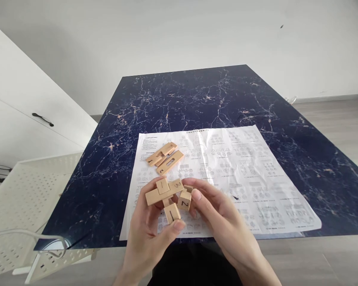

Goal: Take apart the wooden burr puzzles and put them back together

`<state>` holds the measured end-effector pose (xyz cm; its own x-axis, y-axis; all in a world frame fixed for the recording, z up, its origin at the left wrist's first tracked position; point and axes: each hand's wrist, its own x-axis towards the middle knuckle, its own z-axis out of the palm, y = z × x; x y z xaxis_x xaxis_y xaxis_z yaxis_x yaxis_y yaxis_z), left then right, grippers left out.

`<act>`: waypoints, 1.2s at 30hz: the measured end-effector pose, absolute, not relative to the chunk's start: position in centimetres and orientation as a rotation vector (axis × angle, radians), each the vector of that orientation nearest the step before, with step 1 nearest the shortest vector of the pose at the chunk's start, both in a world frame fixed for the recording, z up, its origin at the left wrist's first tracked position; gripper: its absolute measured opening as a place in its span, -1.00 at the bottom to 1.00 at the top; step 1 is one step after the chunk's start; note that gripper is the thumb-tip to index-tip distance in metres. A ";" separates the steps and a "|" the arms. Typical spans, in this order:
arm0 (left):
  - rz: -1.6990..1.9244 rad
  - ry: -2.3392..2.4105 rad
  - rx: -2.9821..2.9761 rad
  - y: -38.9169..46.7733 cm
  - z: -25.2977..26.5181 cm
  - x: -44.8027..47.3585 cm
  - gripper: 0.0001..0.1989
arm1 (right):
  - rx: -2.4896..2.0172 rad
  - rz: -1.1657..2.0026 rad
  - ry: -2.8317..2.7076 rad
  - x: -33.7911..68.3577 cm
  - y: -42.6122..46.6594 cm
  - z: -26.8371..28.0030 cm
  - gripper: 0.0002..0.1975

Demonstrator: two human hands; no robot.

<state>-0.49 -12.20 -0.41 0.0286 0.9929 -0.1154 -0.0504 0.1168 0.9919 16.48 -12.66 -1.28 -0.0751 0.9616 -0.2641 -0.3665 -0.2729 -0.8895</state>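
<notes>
Interlocked wooden puzzle pieces (158, 196), marked with 1 and 3, are held above the near edge of a printed sheet. My left hand (149, 222) wraps round them from the left, its thumb against the end of the piece marked 1. From the right, my right hand (216, 204) pinches a wooden piece marked 2 (184, 200) between thumb and fingers, close against the others. Whether that piece is joined to them I cannot tell. Just beyond my hands, more numbered wooden pieces (169, 163) with cut-out slots lie on the paper.
The creased instruction sheet (226, 159), covered in small diagrams, lies on a dark blue marble-patterned table (191, 99). To the left are a white cabinet (26, 87) with a black handle and a cream perforated basket (26, 198). A white wall stands behind the table.
</notes>
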 end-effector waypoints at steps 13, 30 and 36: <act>1.121 1.195 1.075 -12.5 -0.7 -0.3 -0.26 | -0.867 1.777 -0.644 17.2 -12.7 -1.6 -0.39; 1.073 1.149 1.153 -12.5 -1.0 -0.9 -0.27 | -0.898 1.850 -0.800 19.5 -12.6 -1.2 -0.45; 1.035 1.052 1.364 -12.0 -1.8 -1.3 -0.28 | -0.920 1.828 -0.857 19.3 -12.8 -1.5 -0.43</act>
